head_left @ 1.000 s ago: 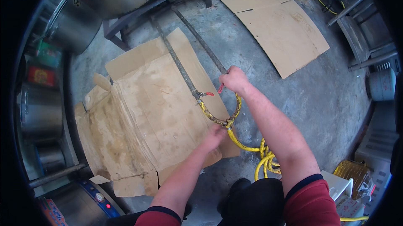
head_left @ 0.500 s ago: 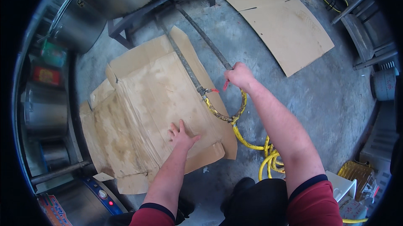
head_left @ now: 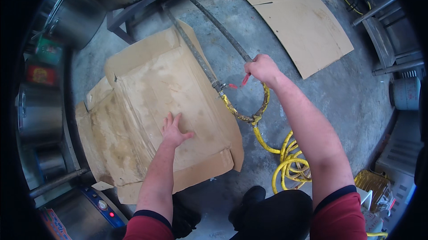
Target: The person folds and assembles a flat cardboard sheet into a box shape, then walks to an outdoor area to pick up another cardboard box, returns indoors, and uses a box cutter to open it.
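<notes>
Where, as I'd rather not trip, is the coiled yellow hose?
In the head view, the yellow hose lies on the floor, lower right of centre, just left of the right forearm.

Right of the right hand (head_left: 264,69), which closes around the right pipe (head_left: 220,28), open floor (head_left: 339,106) leaves a wide way through, bounded by a far cardboard sheet (head_left: 307,35) and a metal rail (head_left: 397,67). Over the flattened box (head_left: 151,88) the left hand (head_left: 175,131) has room to slide, but rightward the left pipe (head_left: 197,55) and yellow hose (head_left: 257,135) stand in the way. Floor shows between the pipes, with the dark stand (head_left: 156,0) crossing the far end.
</notes>
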Demonstrator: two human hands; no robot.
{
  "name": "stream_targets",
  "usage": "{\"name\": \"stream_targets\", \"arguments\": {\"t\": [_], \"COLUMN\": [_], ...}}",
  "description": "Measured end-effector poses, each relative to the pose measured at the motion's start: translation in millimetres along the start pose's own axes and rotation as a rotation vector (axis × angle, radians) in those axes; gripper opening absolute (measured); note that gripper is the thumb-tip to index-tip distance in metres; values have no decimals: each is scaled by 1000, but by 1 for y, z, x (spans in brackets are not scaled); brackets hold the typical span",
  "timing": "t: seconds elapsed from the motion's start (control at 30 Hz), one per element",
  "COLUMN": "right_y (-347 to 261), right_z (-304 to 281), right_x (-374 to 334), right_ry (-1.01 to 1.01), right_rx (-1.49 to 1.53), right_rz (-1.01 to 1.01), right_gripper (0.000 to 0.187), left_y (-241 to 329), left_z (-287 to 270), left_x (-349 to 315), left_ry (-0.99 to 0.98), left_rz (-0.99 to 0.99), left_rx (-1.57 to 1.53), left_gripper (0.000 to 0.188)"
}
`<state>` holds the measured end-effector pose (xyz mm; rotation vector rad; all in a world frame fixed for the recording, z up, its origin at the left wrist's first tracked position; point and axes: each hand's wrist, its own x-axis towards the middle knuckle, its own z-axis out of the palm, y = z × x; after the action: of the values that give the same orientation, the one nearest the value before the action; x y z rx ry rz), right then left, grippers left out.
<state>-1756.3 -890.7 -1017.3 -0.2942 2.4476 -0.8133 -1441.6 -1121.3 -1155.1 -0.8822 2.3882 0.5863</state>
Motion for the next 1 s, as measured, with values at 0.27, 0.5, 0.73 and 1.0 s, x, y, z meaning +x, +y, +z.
{"name": "stream_targets", "arguments": {"t": [0.27,0.5,0.73,1.0], "right_y": [-3,-4,3,21], "right_z": [-6,-8,-2,18], "right_x": [-1,-3,-2,9], "right_ry": [-30,-116,-130,-116], "right_rx": [-68,-79,10,46], "right_rz": [-14,-9,9,39], "right_gripper": [43,45,43,40], "left_y": [37,85,201,219], "left_z": [25,-6,-35,-37], "left_x": [15,17,-53,-34], "left_ry": [-3,-158,-302,-35], "left_rz": [204,197,-149,-313], "left_rx": [-71,-1011,-1705,-1716], "left_gripper": [118,83,52,34]}}
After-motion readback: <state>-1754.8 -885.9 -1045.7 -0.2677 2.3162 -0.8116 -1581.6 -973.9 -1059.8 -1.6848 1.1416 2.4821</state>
